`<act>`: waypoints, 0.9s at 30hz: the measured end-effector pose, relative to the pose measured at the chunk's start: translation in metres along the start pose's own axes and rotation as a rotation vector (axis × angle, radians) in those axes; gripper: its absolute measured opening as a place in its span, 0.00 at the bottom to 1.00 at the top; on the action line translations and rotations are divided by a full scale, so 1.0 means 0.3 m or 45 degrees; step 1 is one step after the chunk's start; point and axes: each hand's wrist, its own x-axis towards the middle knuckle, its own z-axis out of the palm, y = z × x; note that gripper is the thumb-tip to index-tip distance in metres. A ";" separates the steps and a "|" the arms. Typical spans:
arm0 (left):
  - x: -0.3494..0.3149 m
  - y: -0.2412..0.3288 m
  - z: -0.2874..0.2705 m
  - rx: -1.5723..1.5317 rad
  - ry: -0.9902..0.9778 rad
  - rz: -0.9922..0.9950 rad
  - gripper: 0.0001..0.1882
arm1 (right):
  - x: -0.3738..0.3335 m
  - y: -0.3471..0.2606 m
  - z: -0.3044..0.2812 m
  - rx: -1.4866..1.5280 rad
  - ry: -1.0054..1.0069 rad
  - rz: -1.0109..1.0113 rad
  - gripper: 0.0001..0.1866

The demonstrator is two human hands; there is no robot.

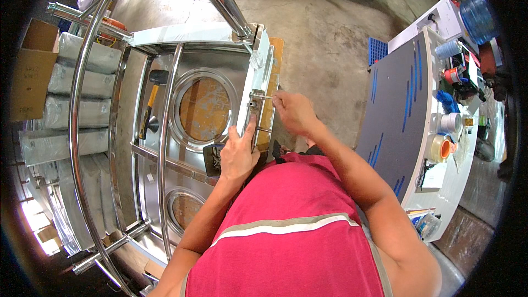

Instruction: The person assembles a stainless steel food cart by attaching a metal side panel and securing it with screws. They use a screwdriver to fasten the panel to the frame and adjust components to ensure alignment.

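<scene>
My right hand (297, 112) pinches the outer end of a thin metal rod (265, 97). The rod's other end meets a small metal fitting (255, 100) on the near side rail of a stainless steel frame (253, 78). Just below that fitting, my left hand (240, 155) rests on the rail, index finger stretched toward the fitting and nothing visibly gripped. A small dark box of screws (213, 160) sits beside its wrist. Another short metal rod (264, 129) sticks out of the rail lower down.
Inside the frame lies a hammer (150, 102) beside a round metal ring (177, 111). Polished tubes (165, 148) cross over it. Wrapped packages (82, 104) and a cardboard box (37, 71) stand left. On the right is a cluttered table (465, 162) with tape rolls (441, 148).
</scene>
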 end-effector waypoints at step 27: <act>-0.023 -0.003 0.021 0.026 0.310 0.101 0.40 | 0.087 0.053 -0.036 0.497 -0.502 0.172 0.11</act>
